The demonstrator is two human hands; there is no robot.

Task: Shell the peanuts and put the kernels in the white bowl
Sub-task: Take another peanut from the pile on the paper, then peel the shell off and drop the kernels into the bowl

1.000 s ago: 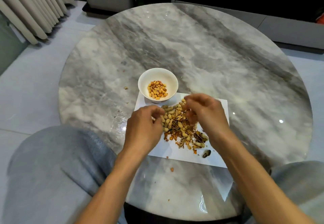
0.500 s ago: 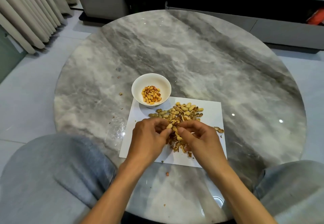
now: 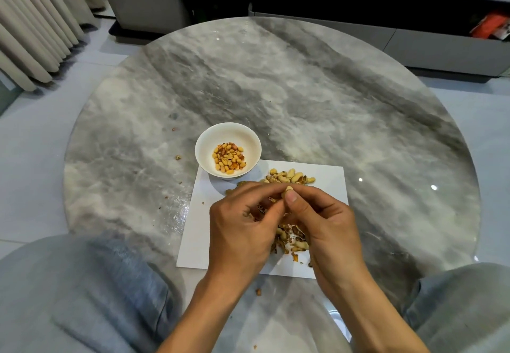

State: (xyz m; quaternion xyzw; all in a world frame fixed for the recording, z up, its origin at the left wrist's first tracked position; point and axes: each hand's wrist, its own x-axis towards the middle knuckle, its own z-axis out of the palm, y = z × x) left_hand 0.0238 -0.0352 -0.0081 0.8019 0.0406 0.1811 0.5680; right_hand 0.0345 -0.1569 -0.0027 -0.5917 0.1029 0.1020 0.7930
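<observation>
A white bowl [image 3: 228, 154] stands upright on the far left corner of a white paper sheet [image 3: 328, 184], holding a small heap of golden kernels [image 3: 228, 157]. Tan unshelled peanuts [image 3: 292, 178] lie piled on the sheet just right of the bowl. 1 pale peanut [image 3: 288, 189] is pinched upright above the pile. Broken shells [image 3: 293, 239] lie nearer on the sheet.

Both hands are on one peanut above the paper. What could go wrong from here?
1. The peanut pinched between left hand and right hand may pop, flinging kernels onto the table, where crumbs already lie.
2. The white bowl overlaps the paper; tugging the sheet could tip it.
</observation>
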